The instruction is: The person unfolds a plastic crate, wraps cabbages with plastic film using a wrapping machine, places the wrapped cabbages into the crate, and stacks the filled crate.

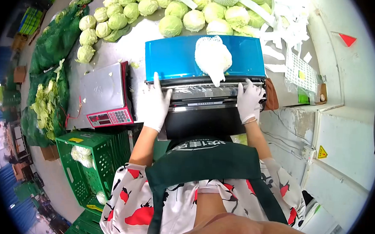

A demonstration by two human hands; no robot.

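A film wrapping machine (169, 52) with a blue top and a black front plate (204, 122) stands in front of me. A white foam-netted bundle (214, 58), its contents hidden, lies on the blue top. Clear, wrinkled film (189, 88) shows along the metal bars. My gloved left hand (154, 104) rests at the bars' left end, index finger pointing forward and thumb out to the side. At the right end, my gloved right hand (249, 102) lies with its fingers apart, touching the machine's edge. Whether either hand's fingertips touch film is unclear.
Several cabbages (170, 26) are piled at the back. A scale (102, 91) with a red keypad sits left of the machine. Foam nets (281, 33) and a white tray (301, 74) lie at right. Green crates (76, 170) and a green mesh sack (51, 46) stand at left.
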